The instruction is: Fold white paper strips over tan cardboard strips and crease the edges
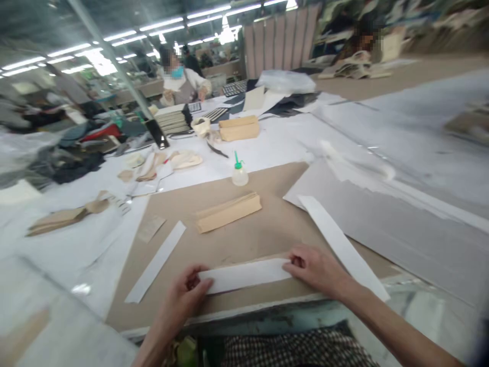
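Note:
A white paper strip (246,274) lies lengthwise near the front edge of the brown board, with a thin tan edge showing behind it. My left hand (191,288) pinches its left end between thumb and fingers. At the right end, the thumb and curled fingers of my right hand (311,267) close on the strip. Just beyond it lies a stack of tan strips (229,211). Another white strip (156,262) rests to the left, and a longer white strip (342,244) slants away on the right.
The brown board (267,234) covers the near table. A small bottle with a green spout (240,176) stands at its far edge. Grey sheets (382,214) lie to the right. Tan pieces (61,220) are on the left. Across the table is a person (183,84) wearing a mask.

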The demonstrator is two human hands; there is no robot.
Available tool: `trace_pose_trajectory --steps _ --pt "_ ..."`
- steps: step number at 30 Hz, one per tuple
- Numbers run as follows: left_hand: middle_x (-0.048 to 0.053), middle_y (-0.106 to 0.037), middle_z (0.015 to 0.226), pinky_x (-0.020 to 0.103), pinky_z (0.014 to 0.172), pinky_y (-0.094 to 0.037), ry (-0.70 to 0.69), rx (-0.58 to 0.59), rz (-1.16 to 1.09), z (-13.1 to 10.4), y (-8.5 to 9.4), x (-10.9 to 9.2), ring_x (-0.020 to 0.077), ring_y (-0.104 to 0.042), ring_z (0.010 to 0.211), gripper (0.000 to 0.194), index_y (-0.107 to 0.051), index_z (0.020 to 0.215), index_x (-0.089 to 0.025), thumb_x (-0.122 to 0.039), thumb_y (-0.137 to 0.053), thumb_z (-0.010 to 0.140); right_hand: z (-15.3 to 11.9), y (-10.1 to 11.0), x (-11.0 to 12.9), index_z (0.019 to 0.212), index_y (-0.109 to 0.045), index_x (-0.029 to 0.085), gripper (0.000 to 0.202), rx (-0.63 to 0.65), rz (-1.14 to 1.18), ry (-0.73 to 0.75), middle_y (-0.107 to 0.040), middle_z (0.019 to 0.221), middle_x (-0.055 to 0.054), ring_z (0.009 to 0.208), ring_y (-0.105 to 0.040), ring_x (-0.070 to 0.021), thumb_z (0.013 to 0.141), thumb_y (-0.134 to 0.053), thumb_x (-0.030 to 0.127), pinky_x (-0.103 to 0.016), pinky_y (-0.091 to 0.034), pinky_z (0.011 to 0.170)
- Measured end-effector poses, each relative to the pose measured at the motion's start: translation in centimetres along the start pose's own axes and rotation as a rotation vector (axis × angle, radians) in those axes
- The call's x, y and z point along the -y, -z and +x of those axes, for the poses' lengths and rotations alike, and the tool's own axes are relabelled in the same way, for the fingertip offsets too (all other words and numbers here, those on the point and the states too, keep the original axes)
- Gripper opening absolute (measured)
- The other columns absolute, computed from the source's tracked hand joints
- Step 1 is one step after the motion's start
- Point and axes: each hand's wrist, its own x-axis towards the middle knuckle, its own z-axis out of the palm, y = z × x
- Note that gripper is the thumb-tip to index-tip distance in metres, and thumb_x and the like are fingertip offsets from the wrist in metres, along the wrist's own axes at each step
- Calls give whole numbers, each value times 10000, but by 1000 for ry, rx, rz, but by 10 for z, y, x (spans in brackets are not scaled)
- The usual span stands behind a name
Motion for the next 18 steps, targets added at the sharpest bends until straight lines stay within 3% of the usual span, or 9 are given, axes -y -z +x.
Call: trace_pose_trajectory --steps 6,10,18 --pt "-54 -511 686 244 612 -369 -50 -65 -18 7 3 1 122 -496 642 298 -634 958 -181 -383 -694 748 11 -10 -21 721 -610 238 349 0 18 30 -619 671 -19 638 -586 -206 855 -527 550 -306 -383 601" --pt "-60 -539 677 240 610 -357 -80 -77 25 7 2 1 115 -505 642 214 -643 937 -195 -286 -698 751 14 -11 -23 667 -572 239 369 -4 29 37 -591 625 -16 592 -568 -199 833 -523 565 -308 -387 582" --pt "-56 -563 690 244 609 -372 -98 -60 27 8 4 5 112 -511 631 247 -636 963 -184 -269 -705 741 14 -10 -23 645 -563 249 369 -15 43 39 -562 603 -14 566 -550 -204 814 -540 576 -322 -384 564"
